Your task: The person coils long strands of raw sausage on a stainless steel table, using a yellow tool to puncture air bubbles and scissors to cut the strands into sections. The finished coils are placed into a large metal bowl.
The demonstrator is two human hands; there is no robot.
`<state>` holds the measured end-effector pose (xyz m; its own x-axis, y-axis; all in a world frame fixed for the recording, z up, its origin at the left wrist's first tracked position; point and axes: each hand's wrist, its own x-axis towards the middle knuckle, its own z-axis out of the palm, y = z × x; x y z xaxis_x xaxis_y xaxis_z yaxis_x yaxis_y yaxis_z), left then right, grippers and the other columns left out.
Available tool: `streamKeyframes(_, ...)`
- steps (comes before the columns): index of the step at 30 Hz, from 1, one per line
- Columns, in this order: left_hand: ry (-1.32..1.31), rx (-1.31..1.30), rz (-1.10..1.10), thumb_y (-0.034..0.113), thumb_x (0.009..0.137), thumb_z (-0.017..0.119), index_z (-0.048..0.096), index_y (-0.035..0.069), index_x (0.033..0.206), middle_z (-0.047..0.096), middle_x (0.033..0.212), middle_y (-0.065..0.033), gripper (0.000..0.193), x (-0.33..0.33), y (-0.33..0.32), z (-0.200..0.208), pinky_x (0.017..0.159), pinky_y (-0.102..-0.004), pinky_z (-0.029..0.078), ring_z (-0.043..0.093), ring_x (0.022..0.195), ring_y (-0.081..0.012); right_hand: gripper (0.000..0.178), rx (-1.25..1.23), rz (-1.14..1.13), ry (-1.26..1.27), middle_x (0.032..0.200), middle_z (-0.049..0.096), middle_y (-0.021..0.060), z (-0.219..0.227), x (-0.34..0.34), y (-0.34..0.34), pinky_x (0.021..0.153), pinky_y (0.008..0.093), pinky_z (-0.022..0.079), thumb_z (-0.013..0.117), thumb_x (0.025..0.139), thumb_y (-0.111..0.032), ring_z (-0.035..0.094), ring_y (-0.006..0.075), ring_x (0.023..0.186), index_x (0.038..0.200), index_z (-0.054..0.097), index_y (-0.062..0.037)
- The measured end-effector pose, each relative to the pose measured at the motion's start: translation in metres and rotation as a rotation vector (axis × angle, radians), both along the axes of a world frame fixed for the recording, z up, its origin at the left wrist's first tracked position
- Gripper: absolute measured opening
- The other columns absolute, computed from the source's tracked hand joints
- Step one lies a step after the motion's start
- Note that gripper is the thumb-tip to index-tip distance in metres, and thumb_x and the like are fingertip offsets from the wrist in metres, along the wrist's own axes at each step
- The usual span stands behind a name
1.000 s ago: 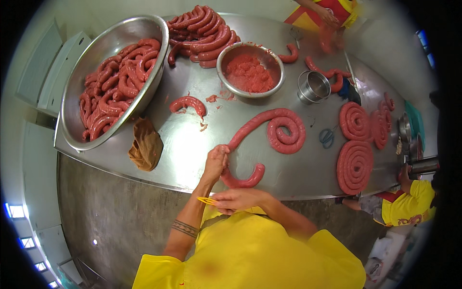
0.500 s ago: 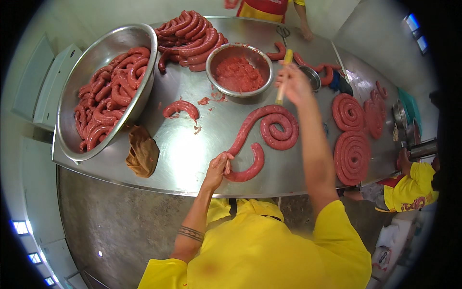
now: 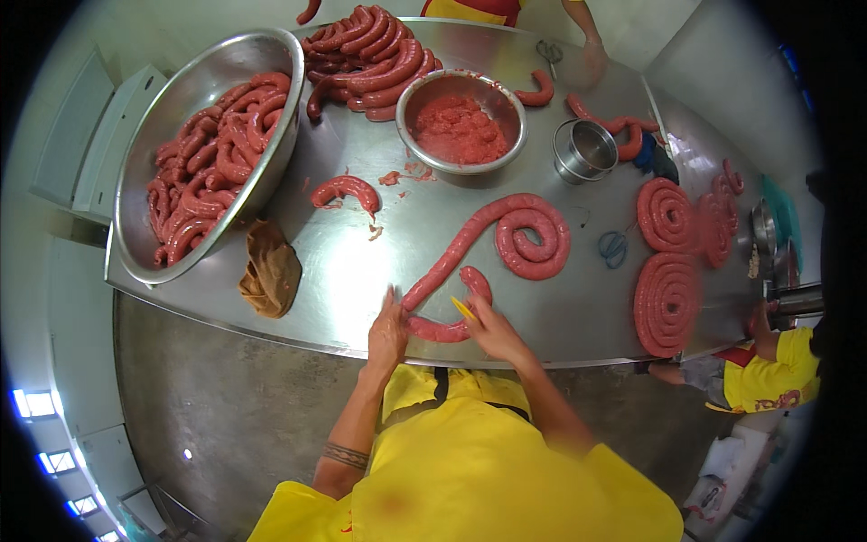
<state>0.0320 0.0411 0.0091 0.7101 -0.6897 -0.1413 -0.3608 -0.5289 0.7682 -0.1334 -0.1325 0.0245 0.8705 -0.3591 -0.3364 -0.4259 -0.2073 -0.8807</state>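
Note:
A long raw sausage (image 3: 454, 256) lies on the steel table, spiralled at its far right end and bent back near the front edge. At the bend my left hand (image 3: 388, 334) grips the casing, its fingers partly hidden. My right hand (image 3: 495, 332) is closed round a slim yellow-ended tool (image 3: 462, 308), just above the short curled end of that sausage. Most of the tool is hidden, so its kind does not show. Beyond, a short sausage piece (image 3: 346, 190) lies beside scraps of meat and casing.
At left stands a big steel basin (image 3: 126, 212) of sausages, with a brown cloth (image 3: 269, 271) beside it. Behind are piled sausages (image 3: 379, 68), a bowl (image 3: 411, 144) of minced meat and steel pots (image 3: 578, 149). Sausage coils (image 3: 666, 303) lie right; other people stand at the table.
My right hand has come down and toward me with the tool, from beside the meat bowl to the sausage's curled end. My left hand stays at the bend.

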Motion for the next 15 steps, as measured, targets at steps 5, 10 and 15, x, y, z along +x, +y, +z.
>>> streamKeyframes(5,-0.267,0.045,0.037,0.001,0.091,0.057,0.065,0.001,0.108,0.053,0.134,-0.0286,0.019,0.002,0.005,0.006,0.102,-0.0565,0.037,0.046,0.127,-0.0419,0.017,-0.076,0.411,-0.235,0.093,0.064,0.0199,0.028,0.113,0.001,0.075,0.0402,0.048,0.056,0.096,-0.010,0.064,0.0317,0.085,0.112,0.054,-0.0030)
streamKeyframes(10,0.513,-0.326,0.230,0.017,0.105,0.048,0.063,0.003,0.101,0.064,0.083,-0.0145,0.022,-0.004,0.001,-0.005,0.067,-0.0356,0.049,0.062,0.071,-0.0288,0.011,0.019,0.306,-0.123,0.096,0.065,0.0152,0.059,0.107,0.022,0.076,0.0377,0.048,0.055,0.098,-0.011,0.062,0.0262,0.083,0.105,0.057,-0.0028)
streamKeyframes(15,-0.035,-0.215,0.001,0.012,0.102,0.049,0.060,0.002,0.096,0.060,0.068,-0.0163,0.016,-0.019,-0.005,-0.019,0.055,-0.0386,0.049,0.061,0.056,-0.0295,0.014,0.822,-0.705,-0.655,0.088,0.061,0.0048,0.130,0.080,-0.054,0.073,0.0309,0.050,0.050,0.104,-0.021,0.055,0.0143,0.073,0.104,0.058,-0.0097)
